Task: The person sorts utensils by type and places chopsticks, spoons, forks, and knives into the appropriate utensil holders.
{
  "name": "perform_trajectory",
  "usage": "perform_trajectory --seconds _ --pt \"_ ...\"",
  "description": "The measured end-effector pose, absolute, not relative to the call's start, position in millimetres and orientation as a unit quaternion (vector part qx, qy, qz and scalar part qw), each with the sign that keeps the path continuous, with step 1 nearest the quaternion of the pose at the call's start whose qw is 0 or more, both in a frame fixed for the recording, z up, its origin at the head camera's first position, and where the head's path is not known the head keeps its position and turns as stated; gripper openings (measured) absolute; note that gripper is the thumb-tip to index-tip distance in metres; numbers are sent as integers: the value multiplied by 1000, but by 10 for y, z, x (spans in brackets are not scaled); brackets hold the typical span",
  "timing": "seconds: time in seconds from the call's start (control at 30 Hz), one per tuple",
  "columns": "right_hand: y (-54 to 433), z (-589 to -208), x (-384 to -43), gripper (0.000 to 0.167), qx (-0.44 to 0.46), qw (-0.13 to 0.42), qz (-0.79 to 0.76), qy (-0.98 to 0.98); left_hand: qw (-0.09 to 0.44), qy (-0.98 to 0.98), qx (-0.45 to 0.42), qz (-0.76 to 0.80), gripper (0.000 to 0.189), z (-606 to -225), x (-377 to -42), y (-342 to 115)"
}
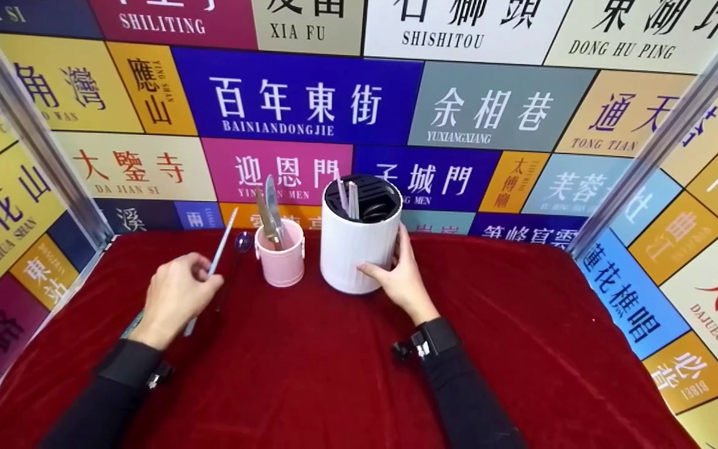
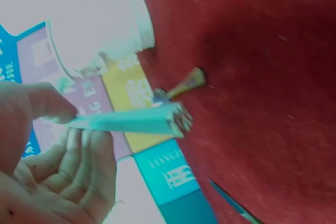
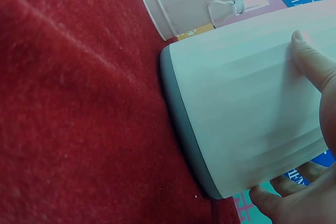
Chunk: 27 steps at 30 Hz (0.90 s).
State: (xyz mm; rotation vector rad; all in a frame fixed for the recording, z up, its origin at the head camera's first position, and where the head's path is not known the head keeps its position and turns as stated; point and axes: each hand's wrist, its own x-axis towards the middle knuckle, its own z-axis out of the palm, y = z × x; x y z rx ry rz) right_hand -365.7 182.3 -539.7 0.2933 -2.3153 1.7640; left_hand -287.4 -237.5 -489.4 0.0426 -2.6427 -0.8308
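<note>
My left hand point(image 1: 178, 293) pinches a slim pale blue stick point(image 1: 223, 240) between thumb and fingers, left of the pink cup. In the left wrist view the stick point(image 2: 136, 120) points its square end toward the camera; its exact kind is unclear. My right hand point(image 1: 404, 274) holds a white utensil holder point(image 1: 356, 252) from its right side, thumb across the front. Pale sticks point(image 1: 349, 199) stand in the holder's black slotted top. The pink cup point(image 1: 283, 262) beside it contains a silver knife point(image 1: 272, 202) and a gold-coloured utensil point(image 1: 263, 215).
On the red cloth point(image 1: 309, 374) a dark spoon point(image 1: 244, 242) lies between the left hand and the cup. A thin teal item point(image 1: 132, 325) shows partly behind the left wrist. Colourful lettered panels point(image 1: 296, 93) and metal posts point(image 1: 53, 131) border the table.
</note>
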Motion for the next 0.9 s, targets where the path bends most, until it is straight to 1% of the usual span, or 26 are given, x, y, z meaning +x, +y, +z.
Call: perform_trajectory --seconds 0.13,0.33,0.6,0.73,0.9 --pt "1823 -5404 -3661 126 105 110 607 -780 224 -925 -36 -304 16 -4809 -2858 -2217" --pt "1823 -5409 -3666 125 111 112 614 -774 286 -904 -106 -299 19 -4690 -2813 -2020" --pt "1830 -5395 -3672 123 115 116 614 -772 347 -869 -207 -286 22 -4550 -2799 -1762" --pt "1828 -5384 -3662 122 114 115 617 -770 363 -851 -233 -299 23 -4474 -2848 -1609" --pt "1820 -5380 -3651 123 111 112 621 -768 359 -835 -257 -329 22 -4352 -2900 -1407"
